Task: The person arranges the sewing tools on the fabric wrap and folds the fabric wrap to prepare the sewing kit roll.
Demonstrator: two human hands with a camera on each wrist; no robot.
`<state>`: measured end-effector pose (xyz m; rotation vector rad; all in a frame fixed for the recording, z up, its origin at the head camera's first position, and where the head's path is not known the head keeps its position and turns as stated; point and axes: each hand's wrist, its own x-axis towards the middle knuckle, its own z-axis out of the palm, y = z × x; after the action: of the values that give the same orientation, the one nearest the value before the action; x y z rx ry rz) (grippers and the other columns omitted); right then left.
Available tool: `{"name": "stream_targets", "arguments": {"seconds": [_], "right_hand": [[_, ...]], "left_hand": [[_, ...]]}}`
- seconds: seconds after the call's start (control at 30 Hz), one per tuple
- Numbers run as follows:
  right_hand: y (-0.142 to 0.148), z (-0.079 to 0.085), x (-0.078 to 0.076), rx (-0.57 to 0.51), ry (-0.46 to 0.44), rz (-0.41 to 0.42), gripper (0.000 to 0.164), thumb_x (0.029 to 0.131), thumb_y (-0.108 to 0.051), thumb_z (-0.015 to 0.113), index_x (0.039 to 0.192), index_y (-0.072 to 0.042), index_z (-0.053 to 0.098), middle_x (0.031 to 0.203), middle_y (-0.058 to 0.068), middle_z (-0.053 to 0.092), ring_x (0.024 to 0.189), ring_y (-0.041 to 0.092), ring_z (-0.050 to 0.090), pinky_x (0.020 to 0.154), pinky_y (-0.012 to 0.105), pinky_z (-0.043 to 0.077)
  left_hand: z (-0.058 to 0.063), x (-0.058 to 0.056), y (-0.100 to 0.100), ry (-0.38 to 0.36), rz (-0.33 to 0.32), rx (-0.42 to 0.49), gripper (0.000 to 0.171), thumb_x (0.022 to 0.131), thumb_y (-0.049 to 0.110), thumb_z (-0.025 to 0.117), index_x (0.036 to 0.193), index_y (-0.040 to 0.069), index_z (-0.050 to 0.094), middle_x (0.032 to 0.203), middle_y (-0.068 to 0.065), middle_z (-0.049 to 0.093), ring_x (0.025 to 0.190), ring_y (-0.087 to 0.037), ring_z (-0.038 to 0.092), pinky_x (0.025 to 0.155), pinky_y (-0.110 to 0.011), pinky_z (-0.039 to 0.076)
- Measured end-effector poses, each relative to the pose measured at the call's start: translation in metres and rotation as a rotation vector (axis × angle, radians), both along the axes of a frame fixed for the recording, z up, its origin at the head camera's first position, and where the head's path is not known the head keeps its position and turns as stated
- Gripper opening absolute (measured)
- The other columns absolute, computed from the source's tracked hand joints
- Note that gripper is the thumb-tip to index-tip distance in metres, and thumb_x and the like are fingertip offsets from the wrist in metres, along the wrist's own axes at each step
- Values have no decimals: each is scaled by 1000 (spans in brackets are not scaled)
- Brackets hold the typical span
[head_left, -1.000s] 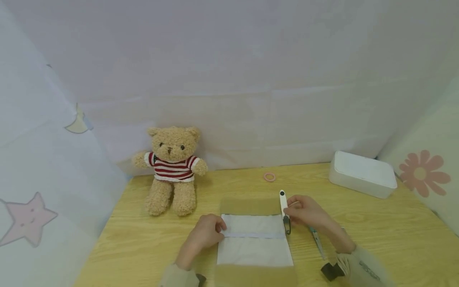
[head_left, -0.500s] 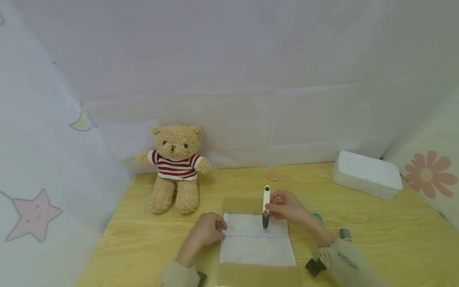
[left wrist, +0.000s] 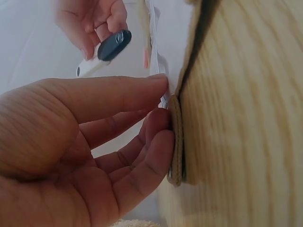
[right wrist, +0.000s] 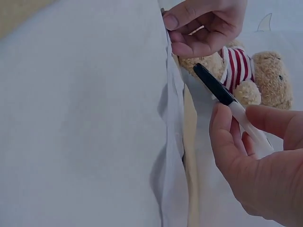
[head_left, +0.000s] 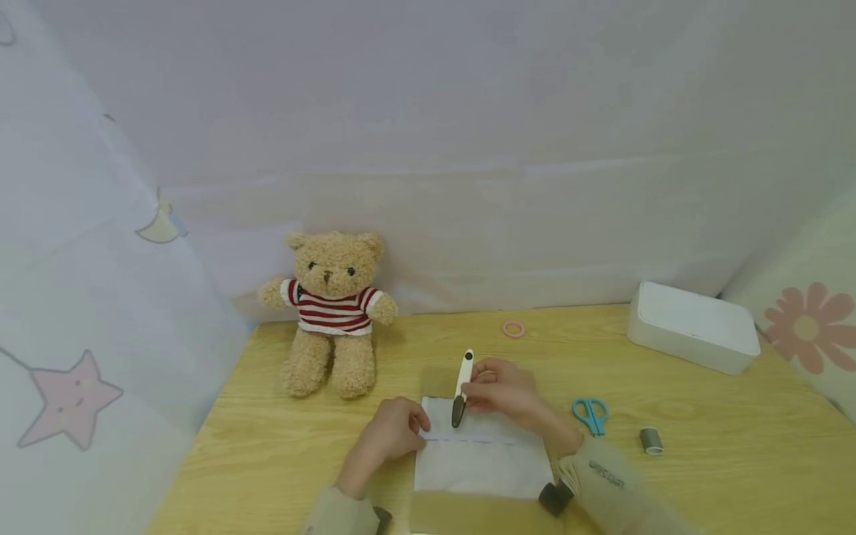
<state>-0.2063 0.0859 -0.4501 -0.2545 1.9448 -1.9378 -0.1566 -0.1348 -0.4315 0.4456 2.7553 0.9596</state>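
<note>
White cloth (head_left: 481,472) with brown panels at its far and near ends lies on the table. At its left edge, my left hand (head_left: 391,429) pinches the cloth's brown-bordered rim (left wrist: 176,142) between thumb and fingers. My right hand (head_left: 503,390) holds a slim tool (head_left: 463,388) with a white handle and a dark end, pinched by the thumb and fingertips over the upper part of the cloth. The dark end (right wrist: 214,84) points toward the near side in the head view and is apart from the cloth in the right wrist view. Its exact kind is unclear.
Blue-handled scissors (head_left: 590,416) and a grey spool (head_left: 651,441) lie right of the cloth. A pink ring (head_left: 513,329) lies behind it. A teddy bear (head_left: 332,316) sits at the back left; a white box (head_left: 693,327) stands at the back right.
My right hand has carried the tool leftward from the cloth's right edge to over its upper part, uncovering the scissors and spool. My left hand keeps its hold on the left edge.
</note>
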Motion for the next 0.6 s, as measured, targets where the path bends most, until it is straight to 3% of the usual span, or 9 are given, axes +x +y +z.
{"name": "stream_targets", "arguments": {"seconds": [0.37,0.6], "right_hand": [[-23,-2,-1,-7,-32,0,18,86,1,65,94,4,50,75,7,65,66,17,65,62,29,56],[-29,-10,-8,9,-29,-2,26,83,3,68,97,2,46,74,9,64,64,17,65,58,27,55]], "left_hand": [[-1,-2,0,18,-27,-4,18,63,-5,74,74,8,68,63,5,52,62,-9,46,58,-26,40],[-2,-4,-1,44,-32,9,19,61,-7,74,70,7,65,62,6,52,60,-8,45,57,-25,40]]}}
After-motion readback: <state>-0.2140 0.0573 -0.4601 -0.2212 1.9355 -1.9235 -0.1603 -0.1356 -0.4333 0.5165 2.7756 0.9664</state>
